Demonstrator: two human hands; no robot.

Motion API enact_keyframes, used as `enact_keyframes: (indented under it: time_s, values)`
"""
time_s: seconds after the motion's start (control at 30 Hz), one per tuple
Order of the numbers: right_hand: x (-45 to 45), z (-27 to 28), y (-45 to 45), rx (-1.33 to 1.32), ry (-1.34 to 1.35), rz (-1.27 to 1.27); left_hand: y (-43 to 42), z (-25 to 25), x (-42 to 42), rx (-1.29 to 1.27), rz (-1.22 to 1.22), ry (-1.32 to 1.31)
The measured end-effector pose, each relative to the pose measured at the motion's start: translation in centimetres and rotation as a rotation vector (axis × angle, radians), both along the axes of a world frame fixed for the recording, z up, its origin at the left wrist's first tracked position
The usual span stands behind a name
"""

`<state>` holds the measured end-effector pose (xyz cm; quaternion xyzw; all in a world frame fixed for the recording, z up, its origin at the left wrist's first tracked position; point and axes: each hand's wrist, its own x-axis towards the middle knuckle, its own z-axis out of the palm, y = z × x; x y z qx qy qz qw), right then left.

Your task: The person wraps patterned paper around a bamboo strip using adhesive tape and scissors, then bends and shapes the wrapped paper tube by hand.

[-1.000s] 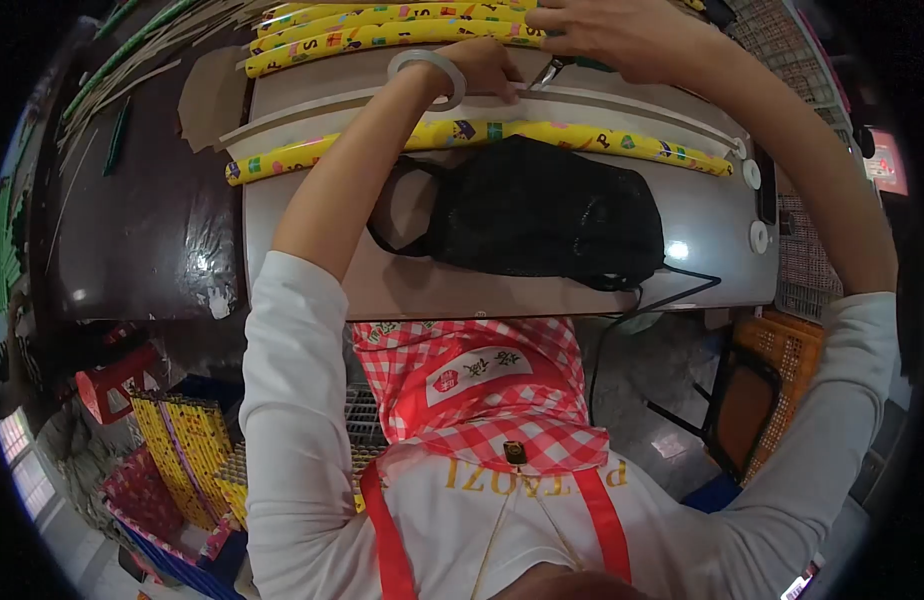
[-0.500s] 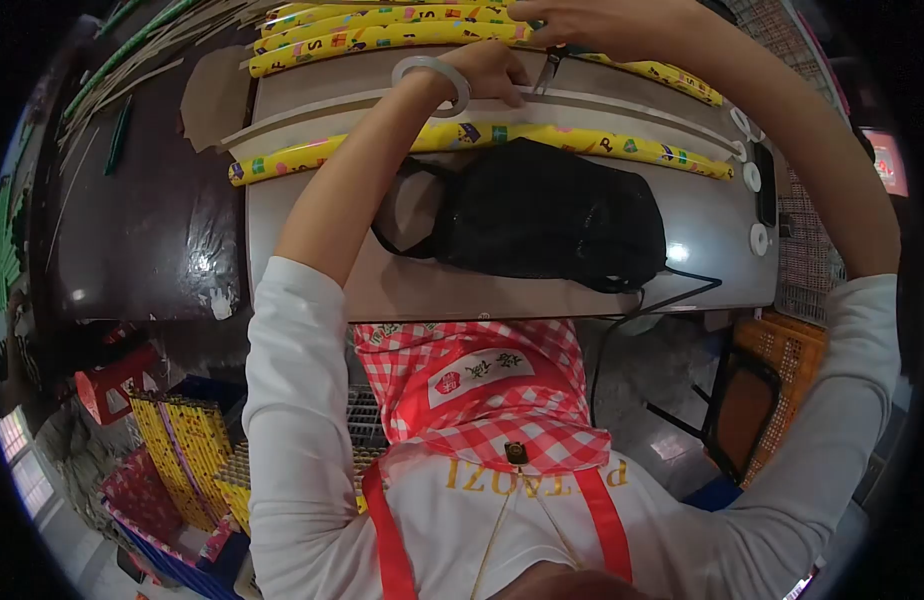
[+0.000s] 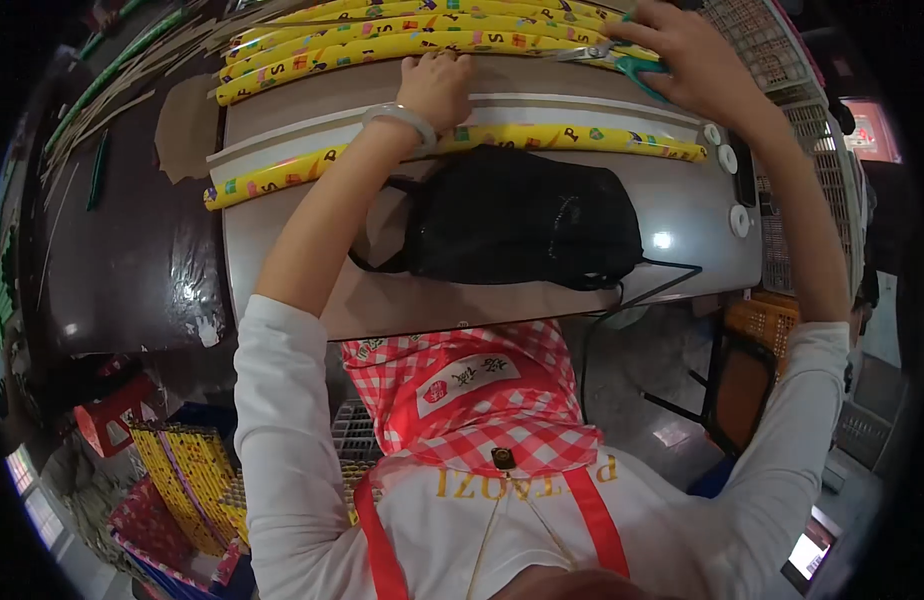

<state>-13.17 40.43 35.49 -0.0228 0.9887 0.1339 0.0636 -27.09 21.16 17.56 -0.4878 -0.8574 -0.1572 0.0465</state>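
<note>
Our right hand has its grip closed around the scissors, upper right; our left curls beside the yellow tubes along the desk top, hold unclear. We're seemingly handling tubes; moving calls for guarded blades.

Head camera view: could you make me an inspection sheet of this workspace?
Surface: smooth pale table, shiny at right.
Job's things: yellow printed tubes at the back, another yellow tube mid-table; long pale flat strip between; green-handled metal scissors.
Clutter: black fabric bag, white ring-shaped rolls.
Grippers: bare left hand beside back tubes, contact unclear; bare right hand holds scissors.
Cables: thin black cord crosses front edge.
Surroundings: dark brown table left, orange plastic crate right.
</note>
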Motion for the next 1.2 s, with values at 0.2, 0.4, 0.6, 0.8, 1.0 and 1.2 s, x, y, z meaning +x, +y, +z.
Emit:
enact_keyframes:
  time_s: [0.2,0.4,0.6,0.8,1.0,1.2]
  values:
    - [14.0,-4.2,9.1,-0.540,0.144,-0.294,-0.5,-0.1,0.6,0.120,-0.132,0.062]
    - [24.3,-10.9,11.8,-0.746,0.135,-0.670,-1.9,1.7,1.5,0.123,-0.156,-0.062]
    - [26.0,-14.5,15.7,-0.764,0.254,-0.660,-6.6,4.6,2.3,0.100,-0.134,-0.171]
    - [24.7,-12.0,15.1,-0.283,0.021,-0.664,-14.3,5.9,1.5,-0.005,0.076,-0.183]
    - [17.1,-12.2,14.0,-0.310,0.327,-0.184,-17.7,5.6,-0.4,-0.140,0.101,-0.222]
    - [10.8,-12.5,14.2,-0.411,0.006,-0.152,-17.5,4.8,-1.6,-0.294,-0.065,-0.187]
